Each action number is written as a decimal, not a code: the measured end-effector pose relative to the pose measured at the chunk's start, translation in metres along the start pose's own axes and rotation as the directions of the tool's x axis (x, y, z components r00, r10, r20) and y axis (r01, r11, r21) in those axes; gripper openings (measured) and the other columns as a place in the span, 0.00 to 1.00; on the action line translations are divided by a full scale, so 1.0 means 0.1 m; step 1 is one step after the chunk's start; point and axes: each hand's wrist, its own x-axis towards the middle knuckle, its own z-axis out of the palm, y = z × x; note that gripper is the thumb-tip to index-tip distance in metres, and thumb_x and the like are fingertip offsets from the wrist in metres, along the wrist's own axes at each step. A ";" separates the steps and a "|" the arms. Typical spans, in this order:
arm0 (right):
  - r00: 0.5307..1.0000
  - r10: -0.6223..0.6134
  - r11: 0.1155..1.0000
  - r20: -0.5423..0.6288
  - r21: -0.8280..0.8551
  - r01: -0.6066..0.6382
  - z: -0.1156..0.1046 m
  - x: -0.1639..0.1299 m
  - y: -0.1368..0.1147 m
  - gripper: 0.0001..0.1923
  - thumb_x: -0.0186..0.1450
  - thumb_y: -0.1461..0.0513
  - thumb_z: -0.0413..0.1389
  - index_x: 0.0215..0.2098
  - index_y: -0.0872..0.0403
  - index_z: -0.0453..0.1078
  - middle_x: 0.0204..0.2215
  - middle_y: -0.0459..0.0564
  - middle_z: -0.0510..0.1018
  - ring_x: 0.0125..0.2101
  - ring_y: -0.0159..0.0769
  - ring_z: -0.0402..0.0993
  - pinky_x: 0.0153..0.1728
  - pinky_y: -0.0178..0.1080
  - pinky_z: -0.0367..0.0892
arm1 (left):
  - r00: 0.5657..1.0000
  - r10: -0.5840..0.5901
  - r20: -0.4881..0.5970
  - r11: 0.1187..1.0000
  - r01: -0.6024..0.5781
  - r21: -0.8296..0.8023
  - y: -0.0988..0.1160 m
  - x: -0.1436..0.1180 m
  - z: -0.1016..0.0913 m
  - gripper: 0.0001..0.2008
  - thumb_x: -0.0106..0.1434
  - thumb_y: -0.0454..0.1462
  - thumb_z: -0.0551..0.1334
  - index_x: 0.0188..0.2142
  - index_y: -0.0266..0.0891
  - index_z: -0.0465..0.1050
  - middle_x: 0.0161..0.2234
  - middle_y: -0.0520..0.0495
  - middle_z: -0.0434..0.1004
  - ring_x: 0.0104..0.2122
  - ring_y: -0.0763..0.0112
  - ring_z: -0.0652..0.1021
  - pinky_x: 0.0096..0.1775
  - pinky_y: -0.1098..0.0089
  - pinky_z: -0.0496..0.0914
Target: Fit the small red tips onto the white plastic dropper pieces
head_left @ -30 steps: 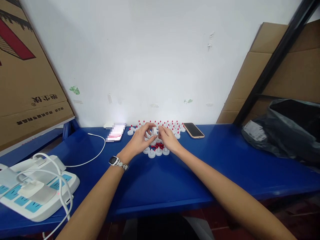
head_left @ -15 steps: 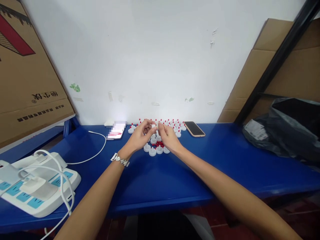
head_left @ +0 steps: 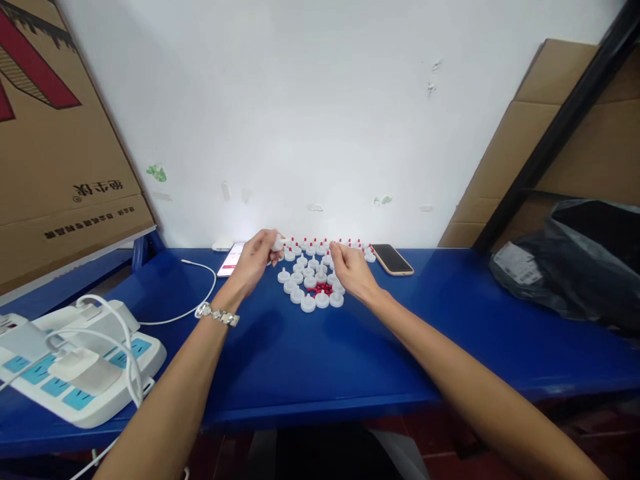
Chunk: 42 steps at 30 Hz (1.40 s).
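Observation:
My left hand is raised at the left of a cluster of white nozzle caps. Its fingers are closed round one white nozzle cap, whose spout points right. My right hand hovers over the right side of the cluster, thumb and fingers pinched; what they hold, if anything, is too small to make out. In front stand several white nozzle caps without red tips, ringed round a small pile of red tips. Behind them, along the wall, are rows of caps with red tips, partly hidden by my hands.
A phone with a lit screen lies behind my left wrist, a dark phone right of the caps. A power strip with white cables sits at the left front. Cardboard leans left; a black plastic bag lies at right.
My hands were together over the cluster and are now apart. My left hand has moved left with the nozzle cap; my right has moved slightly right. The view has shifted a little.

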 end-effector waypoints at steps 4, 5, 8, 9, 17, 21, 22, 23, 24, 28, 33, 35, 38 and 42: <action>0.961 -0.104 0.976 0.255 -0.161 0.148 0.02 0.01 0.12 0.19 0.68 0.58 0.49 0.19 0.53 0.57 0.18 0.45 0.66 0.24 0.33 0.61 0.31 0.38 0.54 | 0.990 0.030 0.138 0.922 -0.081 0.379 -0.12 -0.03 -0.11 0.18 0.63 0.48 0.61 0.46 0.41 0.66 0.35 0.48 0.76 0.32 0.71 0.75 0.31 0.71 0.67; 0.951 -0.116 0.965 0.286 -0.196 0.176 0.02 0.01 0.13 0.17 0.65 0.59 0.52 0.19 0.53 0.59 0.20 0.46 0.69 0.26 0.34 0.63 0.33 0.39 0.55 | 0.989 0.032 0.146 0.892 -0.094 0.442 -0.16 -0.04 -0.12 0.17 0.63 0.48 0.62 0.47 0.41 0.67 0.37 0.47 0.76 0.34 0.69 0.76 0.33 0.71 0.68; 0.950 -0.095 0.959 0.296 -0.228 0.167 0.03 -0.01 0.13 0.12 0.61 0.56 0.59 0.23 0.53 0.68 0.23 0.48 0.74 0.30 0.37 0.67 0.37 0.40 0.56 | 0.988 0.037 0.149 0.829 -0.114 0.548 -0.23 -0.04 -0.13 0.18 0.64 0.47 0.61 0.49 0.42 0.70 0.42 0.44 0.77 0.40 0.65 0.77 0.37 0.68 0.71; 0.954 -0.079 0.966 0.288 -0.215 0.145 0.03 -0.01 0.12 0.12 0.61 0.55 0.59 0.24 0.53 0.69 0.24 0.48 0.75 0.30 0.37 0.67 0.37 0.40 0.57 | 0.988 0.034 0.149 0.817 -0.113 0.566 -0.25 -0.03 -0.14 0.18 0.64 0.47 0.60 0.49 0.42 0.71 0.42 0.44 0.77 0.41 0.64 0.77 0.39 0.67 0.71; 0.965 -0.008 1.000 0.263 -0.010 0.011 0.10 -0.03 0.08 0.14 0.64 0.55 0.55 0.24 0.53 0.68 0.22 0.45 0.74 0.24 0.32 0.67 0.30 0.36 0.58 | 0.999 -0.024 0.027 0.780 0.002 0.626 -0.40 0.05 -0.22 0.17 0.59 0.45 0.63 0.45 0.38 0.72 0.38 0.44 0.78 0.34 0.65 0.78 0.38 0.66 0.72; 0.970 0.005 0.999 0.243 0.037 -0.015 0.12 -0.03 0.09 0.16 0.65 0.54 0.53 0.23 0.53 0.66 0.21 0.44 0.74 0.24 0.32 0.67 0.30 0.35 0.58 | 1.000 -0.024 0.000 0.761 0.019 0.648 -0.46 0.10 -0.20 0.16 0.59 0.44 0.61 0.44 0.40 0.74 0.30 0.48 0.77 0.31 0.65 0.77 0.34 0.67 0.70; 0.971 0.004 0.999 0.241 0.046 -0.015 0.12 -0.03 0.09 0.16 0.65 0.54 0.53 0.23 0.53 0.66 0.20 0.44 0.73 0.24 0.32 0.67 0.30 0.35 0.58 | 1.000 -0.024 -0.010 0.753 0.024 0.657 -0.48 0.11 -0.19 0.15 0.59 0.44 0.61 0.43 0.40 0.75 0.29 0.48 0.77 0.30 0.65 0.77 0.34 0.67 0.69; 0.971 0.003 0.999 0.239 0.052 -0.016 0.12 -0.03 0.09 0.16 0.66 0.54 0.53 0.23 0.53 0.66 0.20 0.44 0.73 0.24 0.31 0.67 0.30 0.35 0.58 | 0.999 -0.025 -0.023 0.746 0.034 0.665 -0.49 0.12 -0.18 0.14 0.58 0.43 0.62 0.42 0.40 0.76 0.27 0.49 0.76 0.29 0.65 0.77 0.34 0.67 0.69; 0.971 0.004 0.998 0.238 0.055 -0.017 0.12 -0.03 0.08 0.16 0.66 0.54 0.53 0.23 0.54 0.66 0.20 0.44 0.73 0.24 0.31 0.66 0.30 0.35 0.58 | 0.999 -0.027 -0.040 0.745 0.046 0.666 -0.51 0.14 -0.17 0.13 0.57 0.43 0.62 0.40 0.40 0.76 0.27 0.49 0.76 0.29 0.66 0.76 0.33 0.68 0.68; 0.970 0.013 0.998 0.243 0.056 -0.027 0.13 -0.03 0.08 0.17 0.65 0.54 0.53 0.23 0.54 0.65 0.20 0.44 0.72 0.24 0.31 0.65 0.29 0.35 0.58 | 0.996 -0.061 -0.072 0.794 0.092 0.601 -0.55 0.16 -0.14 0.13 0.56 0.44 0.64 0.37 0.39 0.76 0.27 0.49 0.76 0.29 0.66 0.76 0.34 0.67 0.68; 0.962 0.043 0.995 0.269 0.077 -0.066 0.15 -0.03 0.04 0.16 0.65 0.54 0.53 0.23 0.54 0.65 0.20 0.44 0.73 0.24 0.31 0.65 0.29 0.35 0.59 | 0.991 0.031 -0.134 0.782 0.060 0.621 -0.55 0.16 -0.15 0.12 0.57 0.45 0.65 0.36 0.39 0.80 0.42 0.43 0.77 0.40 0.63 0.77 0.44 0.64 0.70; 0.959 0.058 0.993 0.277 0.085 -0.085 0.15 -0.03 0.03 0.16 0.65 0.55 0.53 0.23 0.54 0.64 0.20 0.44 0.72 0.23 0.31 0.65 0.29 0.35 0.59 | 0.993 0.041 -0.115 0.766 0.042 0.641 -0.56 0.16 -0.17 0.13 0.58 0.44 0.65 0.36 0.38 0.80 0.41 0.42 0.77 0.37 0.64 0.77 0.43 0.64 0.70; 0.955 0.069 0.991 0.290 0.090 -0.099 0.16 -0.03 0.02 0.16 0.65 0.55 0.53 0.23 0.54 0.65 0.20 0.44 0.72 0.23 0.31 0.66 0.29 0.35 0.59 | 0.999 0.018 -0.035 0.756 0.009 0.655 -0.60 0.16 -0.19 0.10 0.59 0.42 0.64 0.34 0.38 0.78 0.35 0.44 0.80 0.33 0.65 0.78 0.40 0.64 0.71; 0.955 0.056 0.994 0.290 0.072 -0.080 0.19 0.00 0.04 0.16 0.65 0.55 0.53 0.22 0.54 0.65 0.19 0.44 0.72 0.22 0.31 0.66 0.28 0.35 0.59 | 0.999 -0.052 -0.008 0.776 0.046 0.629 -0.65 0.17 -0.20 0.06 0.57 0.38 0.64 0.33 0.37 0.77 0.31 0.44 0.81 0.33 0.63 0.80 0.40 0.64 0.72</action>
